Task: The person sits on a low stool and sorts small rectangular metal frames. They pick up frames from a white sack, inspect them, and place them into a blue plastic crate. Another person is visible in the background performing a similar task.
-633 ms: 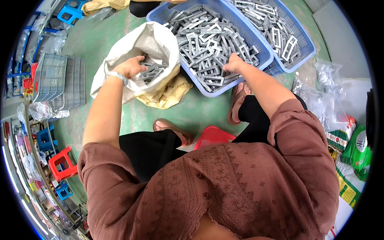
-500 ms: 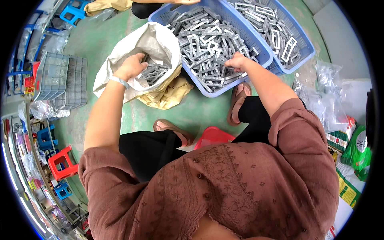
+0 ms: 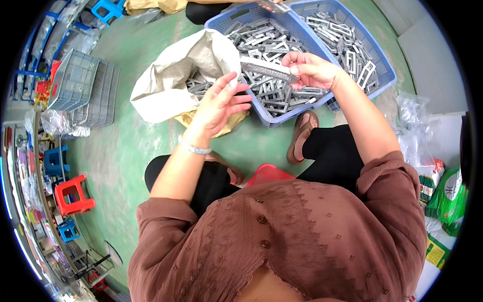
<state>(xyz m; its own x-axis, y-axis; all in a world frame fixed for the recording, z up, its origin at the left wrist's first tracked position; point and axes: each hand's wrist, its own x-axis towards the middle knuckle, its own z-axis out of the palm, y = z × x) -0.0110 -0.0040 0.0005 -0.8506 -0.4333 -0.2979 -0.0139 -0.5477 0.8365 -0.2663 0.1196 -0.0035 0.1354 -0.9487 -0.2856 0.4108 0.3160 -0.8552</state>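
My right hand (image 3: 318, 73) pinches one end of a grey rectangular metal frame (image 3: 265, 68), held level above a blue plastic basket (image 3: 275, 120). Many similar grey metal frames (image 3: 269, 93) lie heaped inside that basket. With fingers spread and nothing between them, my left hand (image 3: 215, 106) hovers at the near side of a white woven sack (image 3: 153, 98), close to the held frame's far end. Some metal frames (image 3: 197, 85) show in the sack's mouth; its depth is hidden.
A second blue basket (image 3: 386, 63) of frames stands at the right. Across from me another person's hand (image 3: 275, 6) holds a grey piece. Grey crates (image 3: 75, 80) and a red stool (image 3: 74, 195) are on the left, plastic bags (image 3: 415, 121) on the right. Something red (image 3: 269, 173) lies between my feet.
My right hand has lifted a metal frame out of the basket's heap. My left hand has come out of the sack and moved right, fingers spreading. Another person's hand now holds a piece.
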